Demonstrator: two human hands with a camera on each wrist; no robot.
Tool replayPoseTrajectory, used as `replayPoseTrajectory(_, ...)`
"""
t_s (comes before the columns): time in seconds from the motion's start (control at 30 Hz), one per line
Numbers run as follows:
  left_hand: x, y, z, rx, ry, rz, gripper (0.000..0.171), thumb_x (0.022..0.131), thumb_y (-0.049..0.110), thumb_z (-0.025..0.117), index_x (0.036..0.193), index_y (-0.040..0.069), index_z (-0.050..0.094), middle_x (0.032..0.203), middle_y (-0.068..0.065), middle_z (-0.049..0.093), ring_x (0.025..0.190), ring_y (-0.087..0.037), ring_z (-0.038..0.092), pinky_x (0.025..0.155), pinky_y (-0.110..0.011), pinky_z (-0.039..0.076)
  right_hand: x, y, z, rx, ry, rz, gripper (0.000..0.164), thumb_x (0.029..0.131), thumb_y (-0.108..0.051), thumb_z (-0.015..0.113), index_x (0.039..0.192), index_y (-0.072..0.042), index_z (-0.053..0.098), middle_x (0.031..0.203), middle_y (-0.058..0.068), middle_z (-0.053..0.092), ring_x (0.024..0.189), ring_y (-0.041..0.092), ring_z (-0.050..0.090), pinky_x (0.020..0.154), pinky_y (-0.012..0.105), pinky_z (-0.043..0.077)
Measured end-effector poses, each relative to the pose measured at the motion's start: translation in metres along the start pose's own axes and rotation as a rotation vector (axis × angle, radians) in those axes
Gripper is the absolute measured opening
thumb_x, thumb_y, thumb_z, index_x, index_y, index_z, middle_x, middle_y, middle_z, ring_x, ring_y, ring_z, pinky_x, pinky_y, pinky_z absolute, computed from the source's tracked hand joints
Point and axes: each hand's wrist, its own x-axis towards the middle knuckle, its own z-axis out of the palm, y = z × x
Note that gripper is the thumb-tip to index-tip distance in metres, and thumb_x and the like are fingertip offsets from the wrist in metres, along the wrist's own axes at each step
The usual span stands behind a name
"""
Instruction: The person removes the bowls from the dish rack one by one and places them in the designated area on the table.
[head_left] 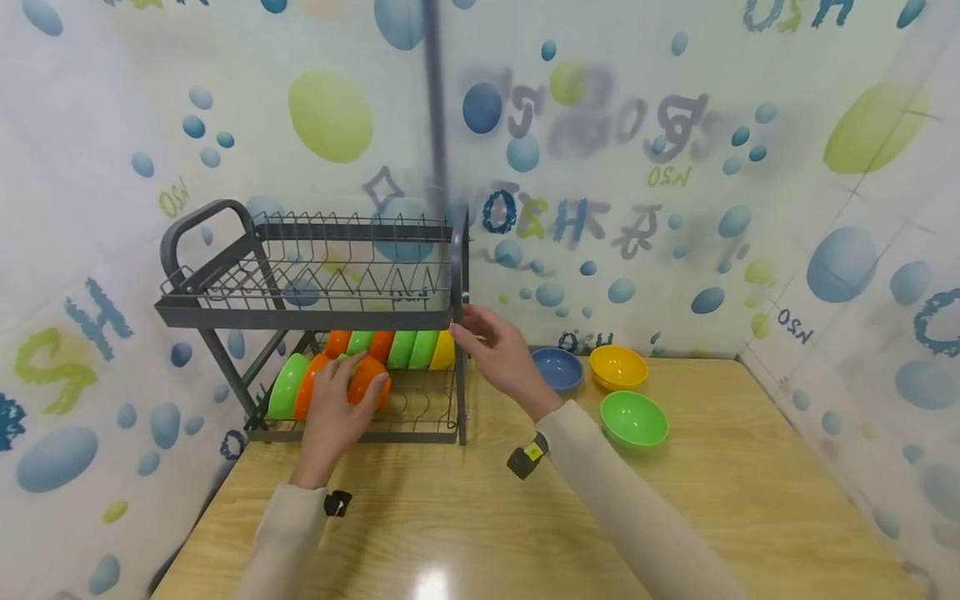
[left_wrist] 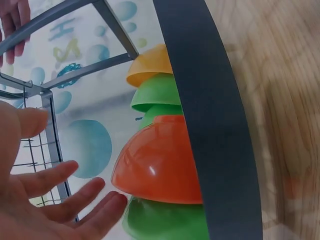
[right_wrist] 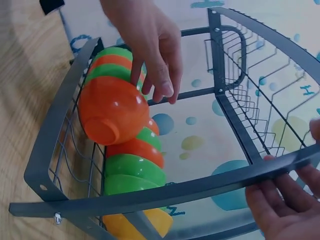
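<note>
A dark grey two-tier dish rack (head_left: 315,318) stands on the wooden table, its lower tier lined with two rows of bowls on edge. My left hand (head_left: 330,417) is at the front row, by the frontmost orange bowl (right_wrist: 112,107). In the left wrist view its fingers (left_wrist: 82,197) are spread and hold nothing. Green bowls (head_left: 287,387) and another orange bowl stand left of that bowl, partly behind the hand. My right hand (head_left: 506,358) grips the rack's right side frame (right_wrist: 200,187), its fingers beneath the bar.
On the table right of the rack sit a blue bowl (head_left: 557,370), a yellow bowl (head_left: 618,367) and a green bowl (head_left: 633,419). The rack's back row holds orange, green and yellow bowls (head_left: 442,350). A patterned wall stands behind and at both sides.
</note>
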Motion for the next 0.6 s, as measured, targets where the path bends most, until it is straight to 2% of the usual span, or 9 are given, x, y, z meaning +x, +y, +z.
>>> replayPoseTrajectory(0.17, -0.0023, 0.0002, -0.0013, 0.013, -0.016, -0.068, 0.063, 0.105, 0.044, 0.057, 0.149, -0.001, 0.048, 0.137, -0.029, 0.052, 0.121, -0.047, 0.055, 0.096, -0.064, 0.050, 0.0041, 0.0024, 0.0020, -0.048, 0.057, -0.043, 0.039, 0.105, -0.033, 0.060, 0.139, -0.013, 0.062, 0.120, 0.007, 0.074, 0.118, 0.022, 0.068, 0.105, 0.044, 0.055)
replayPoseTrajectory(0.3, -0.0009, 0.0004, -0.0004, -0.006, 0.010, -0.114, 0.058, 0.106, 0.037, 0.056, 0.145, -0.005, 0.050, 0.127, -0.029, 0.062, 0.107, -0.044, 0.065, 0.089, -0.057, 0.056, 0.0046, 0.0057, 0.0014, -0.089, 0.095, -0.070, 0.030, 0.105, -0.032, 0.060, 0.128, -0.015, 0.070, 0.112, 0.004, 0.077, 0.108, 0.021, 0.071, 0.100, 0.044, 0.058)
replayPoseTrajectory(0.47, 0.0010, -0.0018, 0.0002, 0.017, 0.051, -0.131, 0.045, 0.106, 0.026, 0.057, 0.136, -0.008, 0.059, 0.105, -0.028, 0.074, 0.077, -0.033, 0.070, 0.067, -0.047, 0.057, 0.0058, 0.0067, 0.0041, -0.126, 0.114, -0.122, 0.027, 0.105, -0.028, 0.059, 0.124, -0.013, 0.071, 0.109, 0.006, 0.077, 0.103, 0.021, 0.071, 0.097, 0.043, 0.059)
replayPoseTrajectory(0.6, 0.0017, -0.0040, 0.0010, 0.071, 0.054, -0.149, 0.037, 0.105, 0.020, 0.059, 0.129, -0.008, 0.065, 0.095, -0.026, 0.075, 0.065, -0.027, 0.068, 0.054, -0.036, 0.052, 0.0068, 0.0071, 0.0064, -0.152, 0.121, -0.145, 0.027, 0.106, -0.029, 0.059, 0.122, -0.012, 0.071, 0.107, 0.006, 0.076, 0.100, 0.020, 0.071, 0.094, 0.040, 0.061)
